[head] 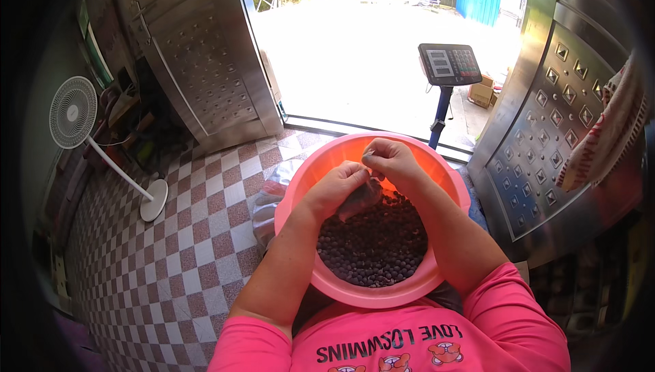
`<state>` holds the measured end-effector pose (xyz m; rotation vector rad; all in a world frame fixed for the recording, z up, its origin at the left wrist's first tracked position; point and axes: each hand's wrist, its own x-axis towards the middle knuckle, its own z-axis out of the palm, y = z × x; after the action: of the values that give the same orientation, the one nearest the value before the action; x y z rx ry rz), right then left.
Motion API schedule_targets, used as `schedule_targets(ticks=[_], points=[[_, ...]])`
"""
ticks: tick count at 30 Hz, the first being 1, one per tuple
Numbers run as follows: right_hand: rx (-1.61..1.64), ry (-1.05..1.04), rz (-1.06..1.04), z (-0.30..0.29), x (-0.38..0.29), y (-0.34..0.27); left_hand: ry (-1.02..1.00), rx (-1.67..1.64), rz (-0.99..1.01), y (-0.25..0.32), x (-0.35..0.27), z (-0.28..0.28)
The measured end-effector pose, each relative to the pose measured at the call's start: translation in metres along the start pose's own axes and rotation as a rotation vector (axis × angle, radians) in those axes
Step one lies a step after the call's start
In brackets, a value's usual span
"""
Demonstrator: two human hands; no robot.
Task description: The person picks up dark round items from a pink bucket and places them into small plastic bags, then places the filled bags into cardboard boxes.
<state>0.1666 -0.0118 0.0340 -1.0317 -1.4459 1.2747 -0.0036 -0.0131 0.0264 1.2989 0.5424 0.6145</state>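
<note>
A large pink plastic basin (353, 298) sits right in front of me, with many small dark round berries or seeds (381, 259) heaped toward its near side. Above the heap hangs a small clear plastic bag (362, 200) that looks partly filled with dark contents. My left hand (337, 183) grips the bag near its top. Close beside it, my right hand (394, 162) pinches the gathered mouth of the bag between thumb and fingers. The two hands almost touch, and they hide much of the bag's upper part.
Beyond the basin a platform scale's display head (450, 64) stands on a blue post by the doorway. Metal doors flank it, left (204, 60) and right (547, 116), the latter with a towel (604, 131). A white pedestal fan (74, 112) stands left on the checkered floor (204, 229).
</note>
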Motion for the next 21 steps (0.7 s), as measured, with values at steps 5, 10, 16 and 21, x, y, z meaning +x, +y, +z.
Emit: schedule_targets(ticks=[5, 10, 16, 21], points=[[-0.214, -0.007, -0.221, -0.002, 0.005, 0.012, 0.158, 0.381, 0.136, -0.012, 0.005, 0.001], [-0.114, 0.056, -0.153, -0.004, 0.002, -0.007, 0.306, 0.536, 0.439, -0.031, 0.011, -0.007], [-0.254, 0.095, -0.484, -0.013, -0.005, -0.021, 0.257, 0.052, -0.161, -0.002, -0.003, -0.004], [-0.733, -0.207, -0.401, 0.003, -0.008, -0.007, 0.166, -0.095, -0.099, -0.021, 0.004, -0.02]])
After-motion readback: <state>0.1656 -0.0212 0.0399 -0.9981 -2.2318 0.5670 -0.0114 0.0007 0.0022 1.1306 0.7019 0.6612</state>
